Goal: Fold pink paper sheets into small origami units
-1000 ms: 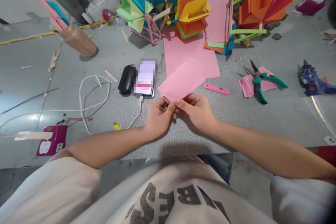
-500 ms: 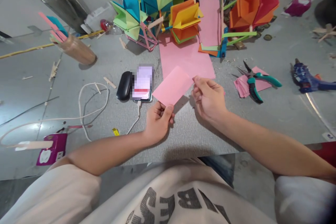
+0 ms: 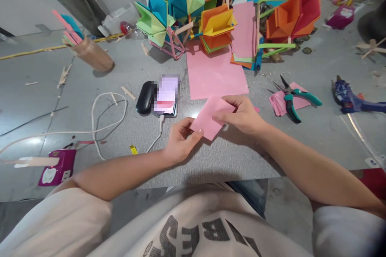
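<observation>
Between my two hands is a small pink sheet of paper (image 3: 211, 118), held just above the table's front part. My left hand (image 3: 182, 138) pinches its lower left corner, thumb on top. At the right edge my right hand (image 3: 245, 114) grips it, thumb on the face and fingers behind. Beyond the hands a larger pink sheet (image 3: 215, 76) lies flat on the grey table. Left of the held paper are a phone (image 3: 166, 94) with a cable plugged in and a black case (image 3: 145, 97).
Folded-paper flowers (image 3: 217, 28) in several colours stand at the back. To the right lie green-handled pliers (image 3: 291, 102) on pink paper pieces (image 3: 278, 102), then a blue glue gun (image 3: 350, 96). A jar (image 3: 96, 56) with paper strips and a purple box (image 3: 60, 166) are at left.
The pink paper has turned and come nearer to me. My right hand has moved from its far corner to a thumb-and-finger grip on its right edge. The left hand still holds it.
</observation>
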### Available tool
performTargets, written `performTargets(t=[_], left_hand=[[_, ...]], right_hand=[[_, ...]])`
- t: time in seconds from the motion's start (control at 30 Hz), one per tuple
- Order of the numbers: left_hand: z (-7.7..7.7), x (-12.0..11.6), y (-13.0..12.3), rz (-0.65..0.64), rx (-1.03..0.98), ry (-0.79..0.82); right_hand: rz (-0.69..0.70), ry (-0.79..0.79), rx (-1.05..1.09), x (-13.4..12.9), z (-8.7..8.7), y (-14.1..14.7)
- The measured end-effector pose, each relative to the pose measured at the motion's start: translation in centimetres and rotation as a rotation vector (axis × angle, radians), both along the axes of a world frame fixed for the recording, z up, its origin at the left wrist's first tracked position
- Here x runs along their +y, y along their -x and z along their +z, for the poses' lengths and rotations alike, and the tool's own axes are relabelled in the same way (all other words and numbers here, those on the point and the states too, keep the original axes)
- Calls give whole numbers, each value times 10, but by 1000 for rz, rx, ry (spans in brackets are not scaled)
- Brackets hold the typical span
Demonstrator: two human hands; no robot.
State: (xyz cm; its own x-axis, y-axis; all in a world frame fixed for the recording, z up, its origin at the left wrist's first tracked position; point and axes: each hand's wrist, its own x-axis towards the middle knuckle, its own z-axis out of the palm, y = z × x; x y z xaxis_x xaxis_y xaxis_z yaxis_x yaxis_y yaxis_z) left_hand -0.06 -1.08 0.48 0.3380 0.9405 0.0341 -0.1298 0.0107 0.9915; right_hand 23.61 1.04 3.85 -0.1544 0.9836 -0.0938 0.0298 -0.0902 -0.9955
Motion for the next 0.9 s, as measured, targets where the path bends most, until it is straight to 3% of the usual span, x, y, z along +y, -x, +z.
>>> performTargets(t=[0.1, 0.17, 0.3, 0.4, 0.53, 0.73, 0.9], left_hand=[[1, 2, 2, 20, 84, -16], [1, 4, 2, 41, 133, -39], [0, 6, 3, 108, 166, -69], [0, 7, 2, 86, 174, -75], [0, 6, 1, 35, 160, -78], [-2, 9, 3, 198, 142, -60], [-4, 9, 2, 243, 91, -71]], right_hand=[[167, 18, -128, 4, 5, -11], [208, 27, -152, 5, 4, -12], [142, 63, -122, 4, 0, -8], [109, 77, -95, 3, -1, -7], [201, 127, -103, 1, 1, -5], [248, 190, -42, -5, -6, 8], [303, 175, -236, -8, -7, 9]])
